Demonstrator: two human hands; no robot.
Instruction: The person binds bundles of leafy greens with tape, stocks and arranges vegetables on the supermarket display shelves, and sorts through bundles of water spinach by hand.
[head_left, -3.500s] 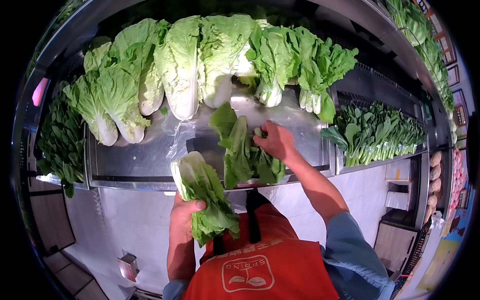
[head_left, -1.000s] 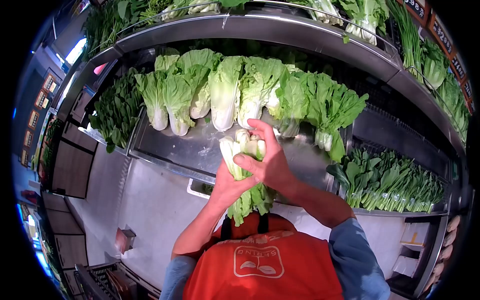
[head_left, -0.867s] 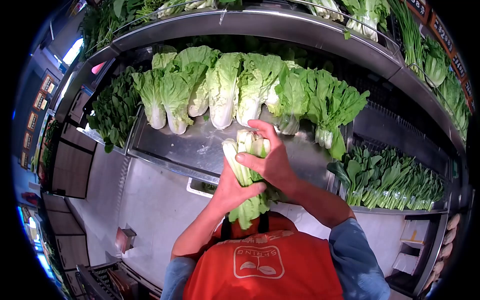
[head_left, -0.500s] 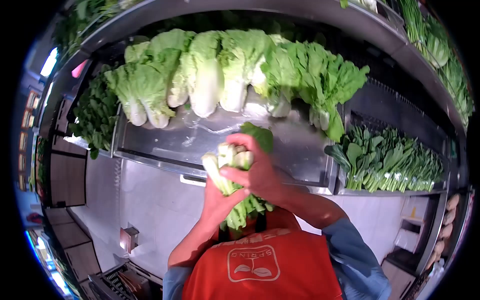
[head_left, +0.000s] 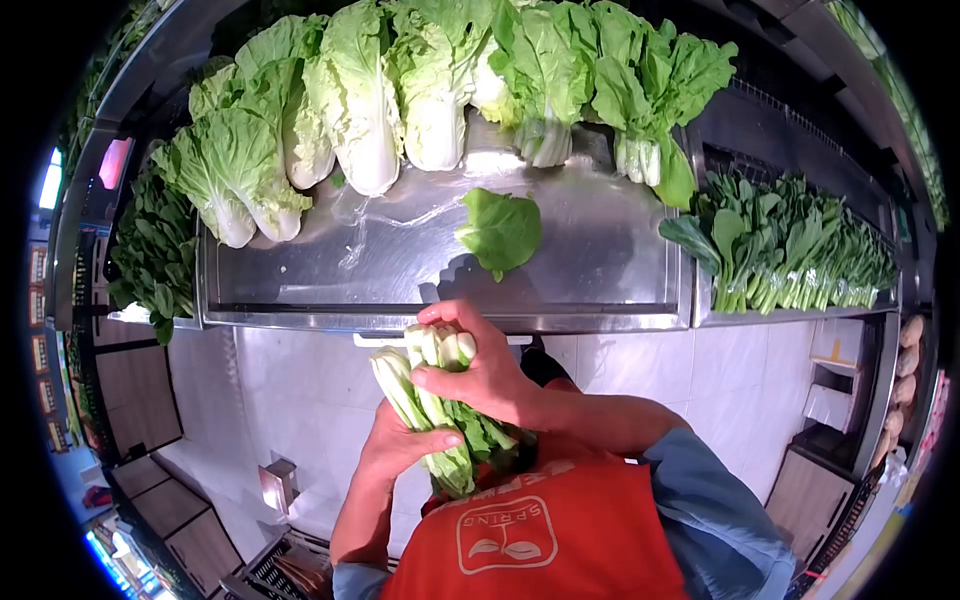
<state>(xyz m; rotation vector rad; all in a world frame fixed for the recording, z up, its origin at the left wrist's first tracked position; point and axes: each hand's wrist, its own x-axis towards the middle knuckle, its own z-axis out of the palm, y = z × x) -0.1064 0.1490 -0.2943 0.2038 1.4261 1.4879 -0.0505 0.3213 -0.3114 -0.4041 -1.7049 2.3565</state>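
Observation:
A bunch of leafy greens (head_left: 447,475) with pale, thick stems is held in front of my red apron, stem ends toward the shelf and leaves toward my body. My right hand (head_left: 478,372) wraps round the stems near their pale ends. Lower down on the left side, my left hand (head_left: 400,442) grips the same bunch, thumb across the stalks. Just beyond the hands, one loose green leaf (head_left: 500,230) lies on the metal tray (head_left: 330,275). Part of the bunch is hidden behind my fingers and right wrist.
Napa cabbages (head_left: 365,140) stand in a row at the back of the tray, with leafy bunches (head_left: 548,90) to their right. Dark greens (head_left: 155,250) fill the left side, and bundled greens (head_left: 790,245) lie at the right. A black crate (head_left: 275,565) sits at lower left.
Both hands and the bunch have come back from the tray toward my body, as the view has shifted. The loose leaf now shows fully. My left thumb lies lower on the stalks.

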